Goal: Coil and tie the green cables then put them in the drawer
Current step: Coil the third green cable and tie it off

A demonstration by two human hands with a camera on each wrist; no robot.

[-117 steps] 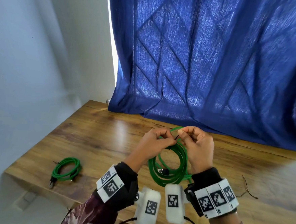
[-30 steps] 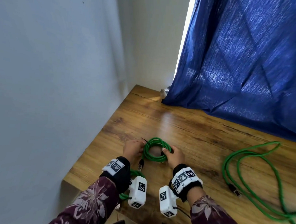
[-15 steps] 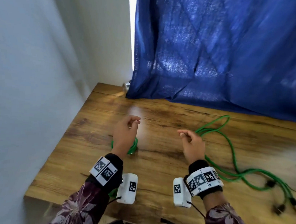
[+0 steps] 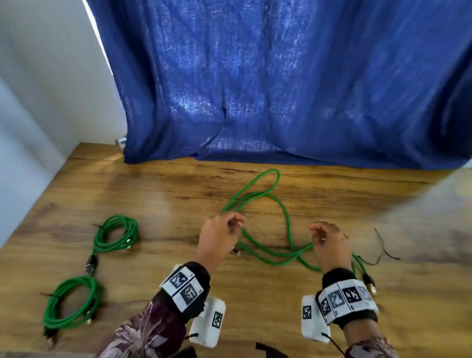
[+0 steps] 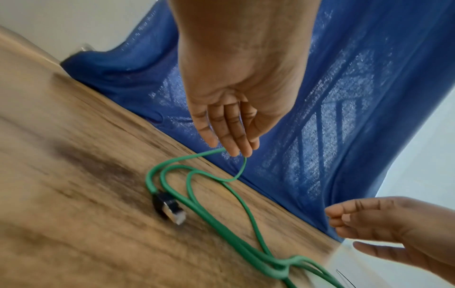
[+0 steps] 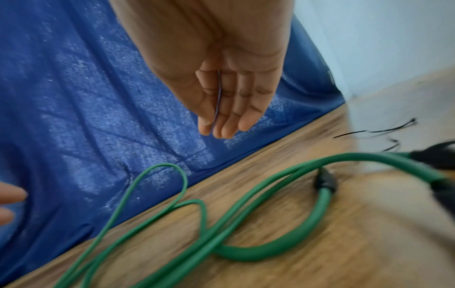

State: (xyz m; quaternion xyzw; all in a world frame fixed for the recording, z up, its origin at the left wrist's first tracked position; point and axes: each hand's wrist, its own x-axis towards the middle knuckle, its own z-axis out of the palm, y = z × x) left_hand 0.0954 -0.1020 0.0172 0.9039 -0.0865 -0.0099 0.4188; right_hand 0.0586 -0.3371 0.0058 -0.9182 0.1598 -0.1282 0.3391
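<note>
Mid-surface (image 4: 172, 191), loose cable (image 4: 287, 230) sprawls; left hand (image 4: 219, 239) pinches one strand of it. Right hand (image 4: 329, 247) hovers loosely curled, dark strand (image 6: 218, 93) along its fingers (image 6: 234, 101), grip unclear. Lower left of frame: upper coil (image 4: 133, 234), lower coil (image 4: 51, 303).

Loose green cable (image 4: 286, 219) sprawls beside two coils (image 4: 98, 239).

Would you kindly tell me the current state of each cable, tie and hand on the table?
far coiled cable: coiled, lying on the table.
near coiled cable: coiled, on the table.
loose cable: uncoiled, sprawled, one loop raised.
left hand: fingers hold that raised loop.
right hand: relaxed, gripping nothing.
black ties: loose, unused.
</note>
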